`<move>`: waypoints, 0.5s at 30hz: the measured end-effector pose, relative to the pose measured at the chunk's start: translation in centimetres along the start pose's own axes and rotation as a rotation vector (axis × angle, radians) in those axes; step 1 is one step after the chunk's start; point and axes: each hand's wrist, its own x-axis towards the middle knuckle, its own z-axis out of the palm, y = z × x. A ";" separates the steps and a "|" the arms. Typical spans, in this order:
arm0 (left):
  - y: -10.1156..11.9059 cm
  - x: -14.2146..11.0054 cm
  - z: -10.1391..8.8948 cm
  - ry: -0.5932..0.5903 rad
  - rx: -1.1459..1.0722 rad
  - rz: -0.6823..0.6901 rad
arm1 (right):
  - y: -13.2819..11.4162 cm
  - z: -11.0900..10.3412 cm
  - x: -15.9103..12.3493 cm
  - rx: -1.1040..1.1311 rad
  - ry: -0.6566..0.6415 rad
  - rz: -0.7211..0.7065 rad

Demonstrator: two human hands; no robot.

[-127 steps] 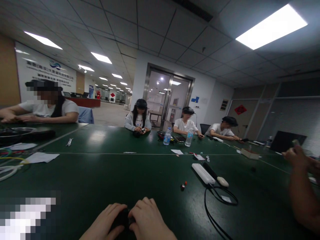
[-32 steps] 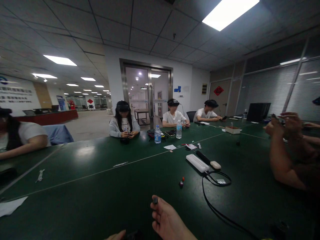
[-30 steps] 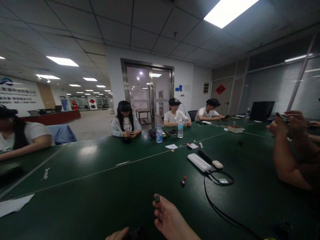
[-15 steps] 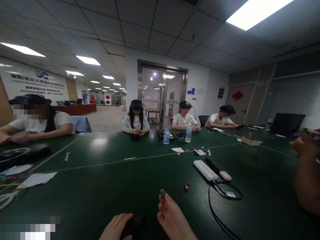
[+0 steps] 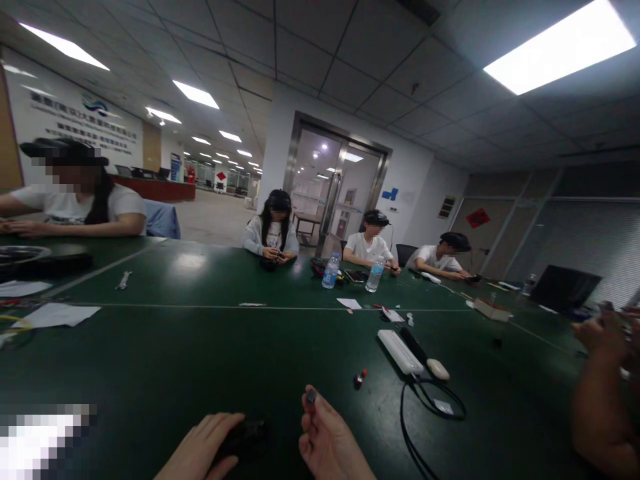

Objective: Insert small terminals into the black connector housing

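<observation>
Near the bottom edge, my left hand [image 5: 204, 445] is closed round a black object [image 5: 250, 437]. Its dark shape blends into the table, so its kind cannot be made out. To the right, my right hand [image 5: 327, 430] is raised with the palm turned up. Its thumb and forefinger pinch a small dark grey block [image 5: 311, 397], while the other fingers curl in. A small part with a red tip [image 5: 359, 379] lies on the green table, beyond and to the right of my right hand.
A white power strip [image 5: 400, 352] with a looped black cable [image 5: 404, 427] lies right of my hands, beside a pale mouse-shaped object [image 5: 438, 369]. Two water bottles [image 5: 331, 272] stand farther back. A wrench [image 5: 123, 280] lies left. Co-workers sit around the table; one's arm [image 5: 603, 393] is at right.
The camera view has tilted, and the table things and both hands appear farther left. My hands keep their holds on the black object and the small block.
</observation>
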 end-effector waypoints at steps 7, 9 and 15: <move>2.4 0.4 -1.4 -0.041 -0.006 -0.029 | 1.5 1.2 0.6 -0.037 0.005 -0.028; 2.6 0.6 -1.8 -0.047 -0.001 -0.013 | 1.8 1.4 0.9 -0.035 0.008 -0.024; 1.8 0.7 -2.0 -0.048 0.006 0.001 | 2.4 1.0 1.7 -0.032 -0.019 -0.010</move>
